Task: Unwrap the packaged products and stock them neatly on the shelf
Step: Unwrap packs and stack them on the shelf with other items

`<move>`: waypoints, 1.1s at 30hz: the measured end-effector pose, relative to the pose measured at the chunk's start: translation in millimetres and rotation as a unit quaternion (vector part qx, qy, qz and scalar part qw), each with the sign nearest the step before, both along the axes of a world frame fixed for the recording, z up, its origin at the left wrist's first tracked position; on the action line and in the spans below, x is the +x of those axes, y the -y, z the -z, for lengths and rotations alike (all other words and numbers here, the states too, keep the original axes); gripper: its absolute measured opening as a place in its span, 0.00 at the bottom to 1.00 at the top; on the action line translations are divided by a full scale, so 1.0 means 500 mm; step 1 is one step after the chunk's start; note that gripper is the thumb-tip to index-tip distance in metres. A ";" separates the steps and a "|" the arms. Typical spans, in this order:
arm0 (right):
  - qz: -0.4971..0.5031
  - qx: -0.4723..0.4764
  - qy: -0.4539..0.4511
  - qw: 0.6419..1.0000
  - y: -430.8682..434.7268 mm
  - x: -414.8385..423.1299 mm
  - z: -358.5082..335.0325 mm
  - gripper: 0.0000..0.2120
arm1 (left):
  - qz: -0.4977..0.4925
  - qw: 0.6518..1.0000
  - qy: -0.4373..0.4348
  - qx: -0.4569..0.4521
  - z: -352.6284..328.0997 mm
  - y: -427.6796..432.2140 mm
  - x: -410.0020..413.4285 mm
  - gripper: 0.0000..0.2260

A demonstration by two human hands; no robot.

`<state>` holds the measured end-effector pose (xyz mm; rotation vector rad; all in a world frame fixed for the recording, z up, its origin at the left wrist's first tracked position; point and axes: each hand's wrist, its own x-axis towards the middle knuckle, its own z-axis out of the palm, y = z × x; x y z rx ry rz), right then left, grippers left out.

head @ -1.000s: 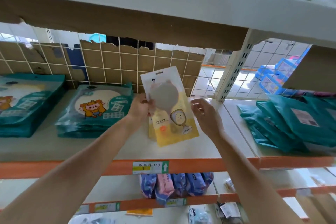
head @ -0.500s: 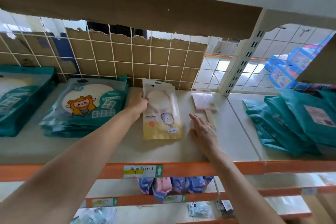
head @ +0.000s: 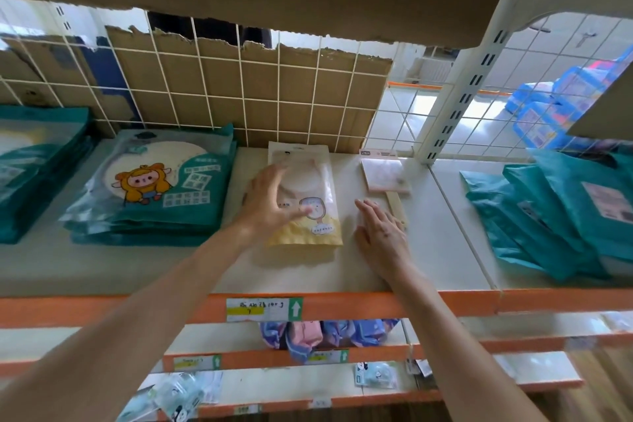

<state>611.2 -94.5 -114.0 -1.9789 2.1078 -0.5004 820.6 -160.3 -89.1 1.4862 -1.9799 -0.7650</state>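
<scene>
A yellow and white packet with a round pad behind its clear window lies flat on the white shelf, top end toward the wire grid. My left hand hovers over the packet's left half with fingers spread and relaxed; contact is unclear. My right hand lies flat on the shelf just right of the packet, fingers straight and holding nothing. A pink and white boxed item rests farther back on the right, beside a thin wooden stick.
A stack of teal packets with a cartoon figure sits left of the yellow packet, another teal stack farther left. Teal bags pile up at the right past the white upright post. Cardboard hangs low overhead. Lower shelves hold small goods.
The packet went from held upright in my left hand to lying flat on the shelf. My left hand has let go and opened. My right hand has settled flat beside it.
</scene>
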 end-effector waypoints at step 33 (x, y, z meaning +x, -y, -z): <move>-0.003 0.006 0.005 1.000 -0.008 0.004 -0.008 0.29 | 0.039 0.993 0.110 0.012 0.040 -0.052 0.012 0.49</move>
